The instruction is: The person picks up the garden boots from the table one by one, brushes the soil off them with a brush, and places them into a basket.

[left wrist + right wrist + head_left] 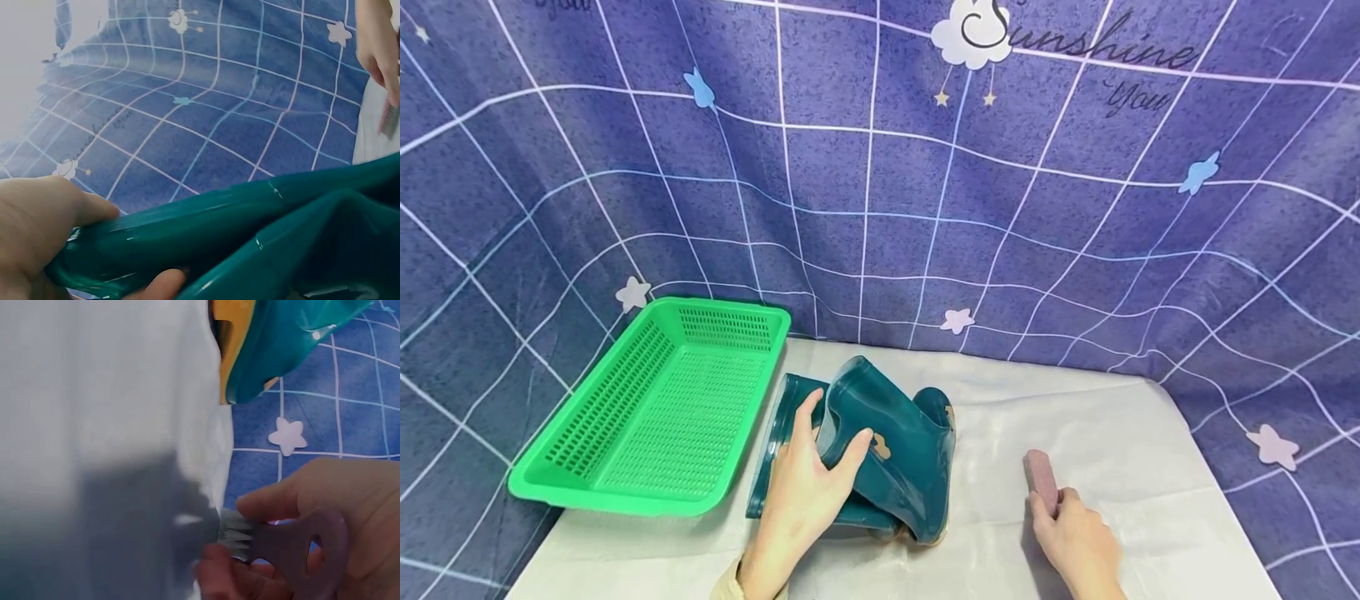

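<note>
Boot pinched in left hand, brush gripped in right hand

Position: on its side at mid-table, on white cloth, lying over second boot and just right of green basket. Both rounded foot ends toward the right; cannot tell which belongs to which shaft. Tan patch on upper shaft.

Left hand: thumb and forefinger pinching rubber near shaft opening. Soft wall creased and partly caved in around the grip.

Right hand: fingers curled round brush, thumb and fingertips close to bristles, holed handle toward palm. Well apart from both boots; contact with cloth uncertain.

Step, as judged: steadying with left, readying brush with right.

Handling notes (judgement):
- Take a deeper hold on the shaft, enough to pull the crease flat; loose rubber likely to buckle under pressure.
- Shift right fingertips back from bristles for full contact and a freer wrist.
- Begin near the foot, likely the firmer part, with short strokes directed away from left fingers.
- Press lightly; watch for sliding off second boot. Separate the pair for a steadier base.
- Turn to reach underside and folds.
</note>
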`<action>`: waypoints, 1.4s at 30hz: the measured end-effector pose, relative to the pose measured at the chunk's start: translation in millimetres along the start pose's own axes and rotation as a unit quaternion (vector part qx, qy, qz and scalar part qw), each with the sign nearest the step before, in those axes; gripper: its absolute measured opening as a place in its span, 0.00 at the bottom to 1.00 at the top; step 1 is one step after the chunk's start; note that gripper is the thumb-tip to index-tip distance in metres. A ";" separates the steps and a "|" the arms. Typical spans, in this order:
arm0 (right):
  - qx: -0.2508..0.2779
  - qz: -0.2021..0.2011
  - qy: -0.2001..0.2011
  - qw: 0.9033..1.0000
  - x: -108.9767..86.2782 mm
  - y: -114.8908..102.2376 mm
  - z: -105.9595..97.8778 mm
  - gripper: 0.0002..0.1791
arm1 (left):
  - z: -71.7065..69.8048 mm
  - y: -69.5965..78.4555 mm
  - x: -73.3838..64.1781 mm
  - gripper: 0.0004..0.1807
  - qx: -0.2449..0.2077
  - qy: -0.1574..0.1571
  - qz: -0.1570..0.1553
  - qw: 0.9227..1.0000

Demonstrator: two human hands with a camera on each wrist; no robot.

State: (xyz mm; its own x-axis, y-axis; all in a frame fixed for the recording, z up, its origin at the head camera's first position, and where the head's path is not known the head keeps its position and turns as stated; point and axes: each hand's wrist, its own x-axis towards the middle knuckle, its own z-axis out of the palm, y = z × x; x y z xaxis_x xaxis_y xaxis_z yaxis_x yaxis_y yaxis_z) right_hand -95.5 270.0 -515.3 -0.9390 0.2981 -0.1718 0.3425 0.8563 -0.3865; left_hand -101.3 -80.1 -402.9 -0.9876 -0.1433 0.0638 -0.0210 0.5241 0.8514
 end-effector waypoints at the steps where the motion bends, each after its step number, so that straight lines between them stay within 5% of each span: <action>1: 0.004 0.000 0.004 1.000 -1.5 -0.5 -1.6 0.37 | 0.2 -0.1 0.0 0.48 0.007 0.006 0.003 1.000; 9: 0.018 0.013 0.029 0.999 -8.7 -5.3 -16.6 0.42 | -1.9 0.1 0.6 0.38 0.021 -0.008 -0.004 1.000; 23: 0.040 0.015 0.048 0.998 -17.0 -18.3 -33.1 0.44 | -6.9 5.7 -1.5 0.39 -0.006 -0.041 -0.031 0.999; 42: 0.084 -0.026 0.137 0.987 -30.7 -38.8 -45.1 0.28 | -4.9 1.6 -1.7 0.38 -0.048 -0.037 -0.007 0.998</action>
State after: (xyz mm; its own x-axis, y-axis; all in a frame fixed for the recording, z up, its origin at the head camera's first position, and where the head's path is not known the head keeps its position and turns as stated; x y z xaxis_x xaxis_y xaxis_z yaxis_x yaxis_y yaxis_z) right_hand -81.4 246.6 -454.2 -0.9212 0.3774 0.0948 0.2719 0.7984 -0.5372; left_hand -98.9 -83.1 -399.1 -0.9962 -0.0860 0.0158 -0.0237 0.4387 0.8983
